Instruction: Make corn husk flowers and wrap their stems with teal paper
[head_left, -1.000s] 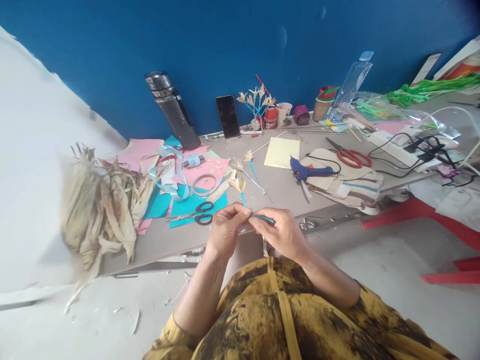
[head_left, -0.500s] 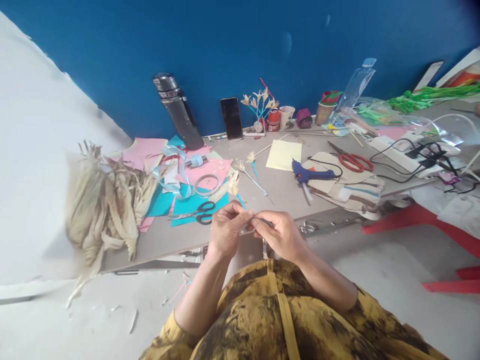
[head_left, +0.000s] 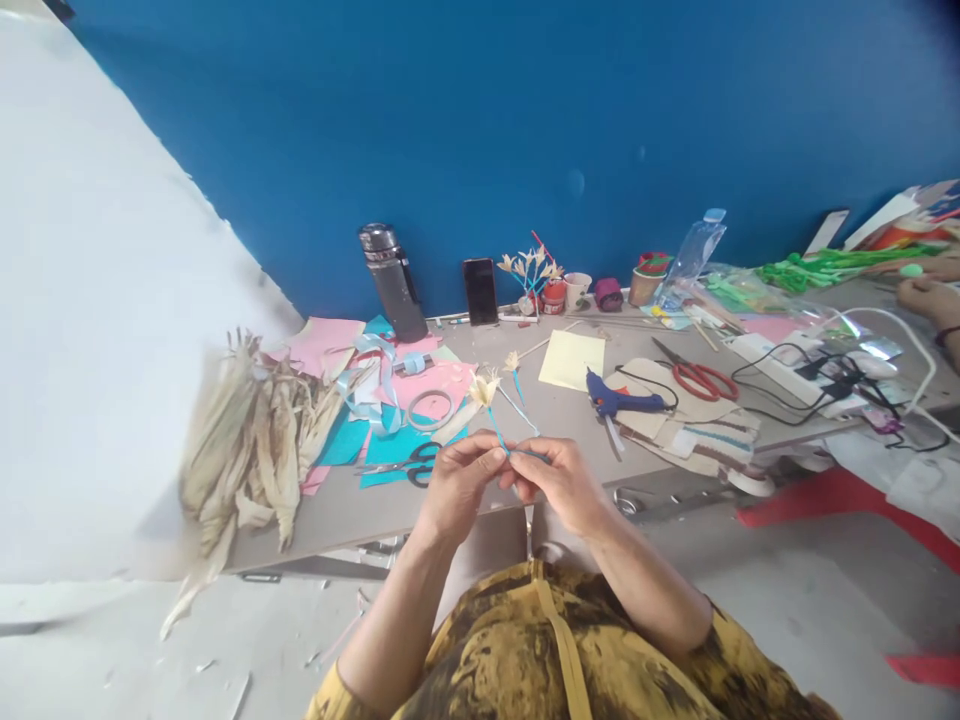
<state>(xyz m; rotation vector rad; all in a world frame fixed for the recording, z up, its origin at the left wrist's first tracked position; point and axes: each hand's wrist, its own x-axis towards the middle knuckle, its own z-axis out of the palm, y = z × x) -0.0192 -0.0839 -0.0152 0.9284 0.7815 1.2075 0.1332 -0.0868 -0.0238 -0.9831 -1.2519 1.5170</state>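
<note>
Both hands are pinching the blue stem (head_left: pixel 501 442) of a pale flower (head_left: pixel 484 388), left hand (head_left: pixel 457 482) just below the bloom, right hand (head_left: pixel 559 482) beside it gripping blue tape (head_left: pixel 529 454), so wrapping seems underway, with the lower stem hidden.

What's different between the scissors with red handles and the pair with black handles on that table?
The red scissors lie on the beige cloth at the right; the black scissors lie on turquoise paper close to the left hand. The red handles look larger than the black ones. Both lie flat, untouched.
</note>
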